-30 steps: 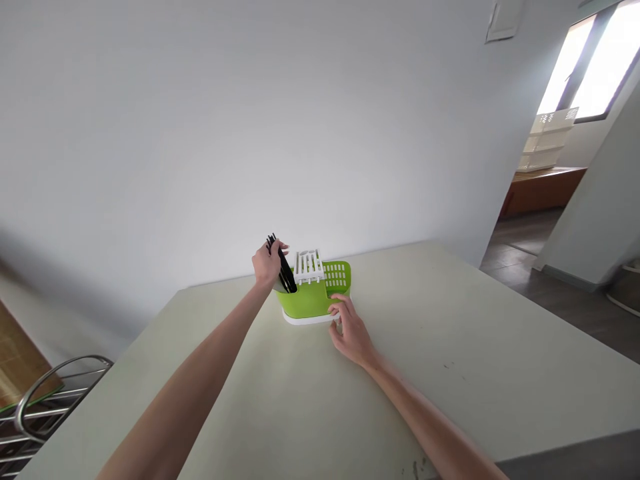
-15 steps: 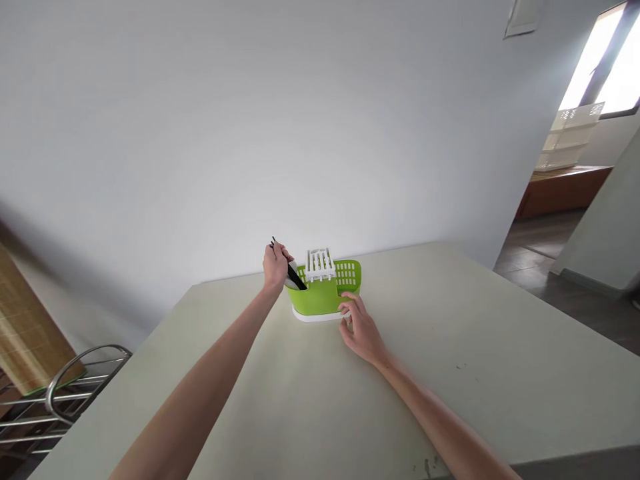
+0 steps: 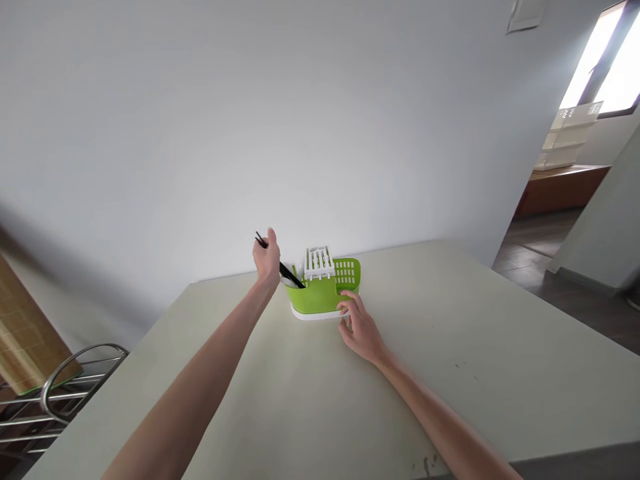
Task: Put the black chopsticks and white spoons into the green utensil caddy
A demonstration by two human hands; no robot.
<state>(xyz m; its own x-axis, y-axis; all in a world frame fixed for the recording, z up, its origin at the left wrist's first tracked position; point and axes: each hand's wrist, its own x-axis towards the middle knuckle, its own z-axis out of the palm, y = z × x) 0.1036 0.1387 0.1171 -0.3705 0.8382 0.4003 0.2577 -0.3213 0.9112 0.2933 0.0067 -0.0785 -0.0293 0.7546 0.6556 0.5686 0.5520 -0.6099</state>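
Note:
A green plastic cutlery holder with a white base and a white slotted insert stands near the far edge of the pale table. My left hand is closed around black chopsticks, whose lower ends sit slanted in the holder's left compartment. My right hand rests against the holder's front right side, fingers spread on its wall and base.
A plain white wall rises just behind the table. A metal chair or rack stands at the lower left beside a wooden surface. At the right, an opening leads to a dark floor, a wooden bench and a bright window.
My left hand has lowered the black chopsticks into the holder's left compartment and tilted them leftward. My right hand has stayed on the holder. The view has shifted slightly.

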